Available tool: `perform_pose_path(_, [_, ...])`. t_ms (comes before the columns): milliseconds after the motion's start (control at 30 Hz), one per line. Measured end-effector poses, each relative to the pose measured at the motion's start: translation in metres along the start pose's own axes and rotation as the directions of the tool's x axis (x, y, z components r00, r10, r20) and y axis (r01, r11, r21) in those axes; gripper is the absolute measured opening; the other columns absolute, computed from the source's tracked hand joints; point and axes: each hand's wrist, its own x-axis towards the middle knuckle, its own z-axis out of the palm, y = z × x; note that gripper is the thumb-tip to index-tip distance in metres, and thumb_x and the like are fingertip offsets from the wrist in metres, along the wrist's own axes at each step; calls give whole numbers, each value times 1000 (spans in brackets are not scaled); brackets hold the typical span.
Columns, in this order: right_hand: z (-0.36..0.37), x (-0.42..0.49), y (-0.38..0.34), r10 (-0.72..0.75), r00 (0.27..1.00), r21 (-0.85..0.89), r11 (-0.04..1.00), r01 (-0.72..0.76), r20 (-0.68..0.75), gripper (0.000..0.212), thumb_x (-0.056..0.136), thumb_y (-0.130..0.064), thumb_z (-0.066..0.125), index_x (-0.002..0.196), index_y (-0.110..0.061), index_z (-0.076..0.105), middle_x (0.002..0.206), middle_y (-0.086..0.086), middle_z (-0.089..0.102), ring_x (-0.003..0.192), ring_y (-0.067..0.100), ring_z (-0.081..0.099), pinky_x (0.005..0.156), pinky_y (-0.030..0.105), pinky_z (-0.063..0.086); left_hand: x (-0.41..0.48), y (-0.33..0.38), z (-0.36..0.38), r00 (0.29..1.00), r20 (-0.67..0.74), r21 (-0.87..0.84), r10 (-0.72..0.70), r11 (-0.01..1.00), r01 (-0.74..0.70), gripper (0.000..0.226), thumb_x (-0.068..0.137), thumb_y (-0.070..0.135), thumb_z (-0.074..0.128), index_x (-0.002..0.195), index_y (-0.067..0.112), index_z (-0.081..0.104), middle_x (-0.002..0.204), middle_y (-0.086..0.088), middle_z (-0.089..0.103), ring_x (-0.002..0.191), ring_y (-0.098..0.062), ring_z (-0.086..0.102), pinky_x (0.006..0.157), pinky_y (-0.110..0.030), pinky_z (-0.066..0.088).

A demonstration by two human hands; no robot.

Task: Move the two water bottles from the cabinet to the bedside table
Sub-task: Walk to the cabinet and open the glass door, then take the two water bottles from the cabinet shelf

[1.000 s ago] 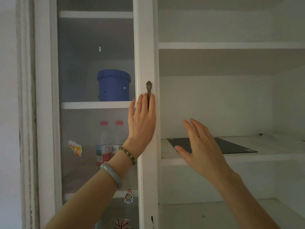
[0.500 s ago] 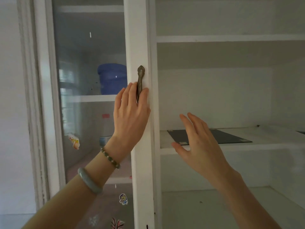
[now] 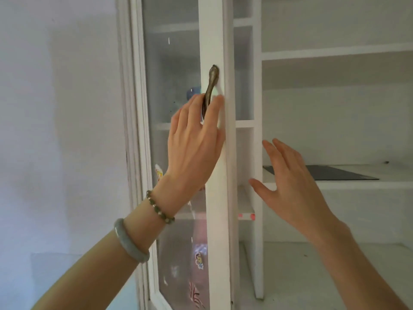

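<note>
My left hand grips the bronze door handle on the white-framed glass cabinet door, which stands partly swung open towards me. My right hand hovers open with spread fingers, just right of the door edge and in front of the cabinet's white upright divider. It holds nothing. The two water bottles are not clearly visible: the door frame, my left hand and glare on the glass cover the shelf behind.
A blue bucket shows faintly through the glass. On the right, open white shelves hold a flat black mat. Stickers dot the lower glass. A plain wall fills the left side.
The door has swung further open under my left hand. The bottles seen through the glass a second ago have gone out of sight. My right hand stays open near the divider.
</note>
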Motion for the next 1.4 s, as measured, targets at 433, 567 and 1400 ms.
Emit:
perform_pose_path(433, [-11, -41, -120, -58, 998, 60, 997, 57, 20, 71, 82, -32, 64, 139, -10, 29, 145, 15, 33, 133, 26, 27, 105, 35, 25, -34, -107, -142, 975, 211, -103, -74, 990, 98, 46, 96, 26, 25, 141, 23, 35, 140, -14, 41, 130, -29, 34, 104, -47, 32])
perform_pose_path(567, [-7, -39, -147, -79, 997, 66, 995, 78, 22, 71, 83, -36, 62, 140, -12, 26, 147, 12, 30, 134, 23, 24, 105, 29, 19, -33, -105, -156, 947, 294, 50, -129, 992, 119, 71, 85, 67, 25, 144, 26, 28, 149, -12, 30, 138, -28, 24, 109, -46, 21])
perform_pose_path(1400, [34, -33, -192, -116, 985, 156, 983, 95, 126, 74, 83, -39, 60, 142, -16, 21, 151, 10, 23, 138, 24, 20, 108, 39, 24, -77, -152, -177, 968, 174, 317, -181, 941, 120, 52, 96, 6, 33, 144, -1, 15, 151, -19, 21, 141, -29, 15, 115, -47, 15])
